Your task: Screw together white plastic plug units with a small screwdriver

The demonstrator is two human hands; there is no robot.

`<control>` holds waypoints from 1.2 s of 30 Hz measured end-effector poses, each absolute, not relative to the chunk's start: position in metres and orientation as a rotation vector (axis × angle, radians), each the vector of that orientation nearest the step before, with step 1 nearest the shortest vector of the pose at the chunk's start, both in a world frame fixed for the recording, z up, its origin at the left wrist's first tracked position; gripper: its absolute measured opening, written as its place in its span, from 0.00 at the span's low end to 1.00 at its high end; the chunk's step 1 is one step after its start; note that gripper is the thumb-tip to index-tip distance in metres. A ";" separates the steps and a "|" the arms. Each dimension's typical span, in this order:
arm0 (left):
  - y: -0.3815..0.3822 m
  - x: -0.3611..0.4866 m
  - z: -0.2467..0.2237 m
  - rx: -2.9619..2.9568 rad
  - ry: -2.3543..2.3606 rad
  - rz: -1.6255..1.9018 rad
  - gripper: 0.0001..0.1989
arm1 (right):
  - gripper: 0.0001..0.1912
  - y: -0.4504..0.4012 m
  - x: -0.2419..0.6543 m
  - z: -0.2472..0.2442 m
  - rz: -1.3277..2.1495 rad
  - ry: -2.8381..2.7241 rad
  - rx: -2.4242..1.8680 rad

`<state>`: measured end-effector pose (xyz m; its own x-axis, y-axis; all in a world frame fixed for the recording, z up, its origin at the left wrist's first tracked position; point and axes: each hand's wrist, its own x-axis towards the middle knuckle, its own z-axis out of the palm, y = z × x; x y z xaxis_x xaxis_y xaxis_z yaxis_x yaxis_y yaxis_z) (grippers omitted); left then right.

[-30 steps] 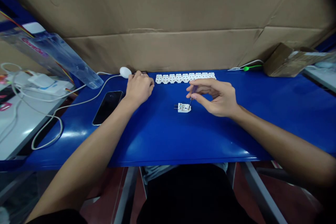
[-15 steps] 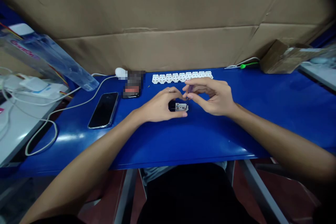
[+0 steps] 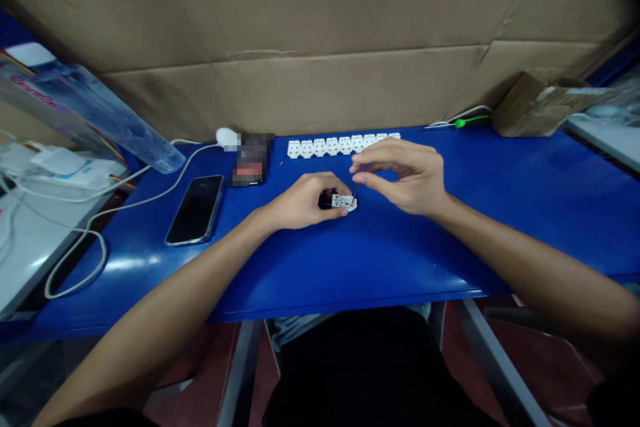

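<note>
My left hand (image 3: 307,202) is curled around a small white part (image 3: 344,201) with a dark end, holding it low over the blue table (image 3: 320,267). My right hand (image 3: 407,173) pinches a thin screwdriver (image 3: 355,192) between thumb and fingertips. The shaft points down and its tip meets the right end of the white part. Most of the handle is hidden by my fingers. Behind my hands, a row of similar white parts (image 3: 332,145) lies along the back of the table.
A black phone (image 3: 195,210) lies at the left, near a blurred-out dark object (image 3: 251,160). White cables (image 3: 135,203) curve over the table's left side. A green-ended tool (image 3: 460,123) and a cardboard box (image 3: 530,107) stand at the back right.
The fingers of my right hand have shifted on the screwdriver. My left thumb has drawn back slightly, showing more of the white part. The whole view has moved a little.
</note>
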<state>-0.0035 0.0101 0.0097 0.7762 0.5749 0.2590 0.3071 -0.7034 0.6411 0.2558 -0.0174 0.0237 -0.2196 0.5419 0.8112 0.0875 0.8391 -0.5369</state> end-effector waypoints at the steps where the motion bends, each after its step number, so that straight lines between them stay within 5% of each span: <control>1: 0.010 -0.003 0.010 2.371 0.665 0.591 0.13 | 0.15 -0.018 0.255 0.025 0.450 -1.748 -0.506; 21: 0.013 -0.006 0.008 2.354 0.645 0.579 0.14 | 0.15 -0.023 0.257 0.028 0.818 -1.750 -0.526; 27: 0.013 -0.005 0.008 2.347 0.659 0.577 0.15 | 0.24 -0.015 0.256 0.023 0.661 -1.706 -0.464; 36: 0.013 -0.005 0.007 2.336 0.636 0.598 0.14 | 0.16 -0.017 0.258 0.027 0.696 -1.696 -0.541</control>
<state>-0.0050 0.0130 0.0075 0.7796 0.5742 0.2501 0.2850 -0.6808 0.6748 0.2577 -0.0174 0.0272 -0.2271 0.6782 0.6989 -0.0081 0.7164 -0.6977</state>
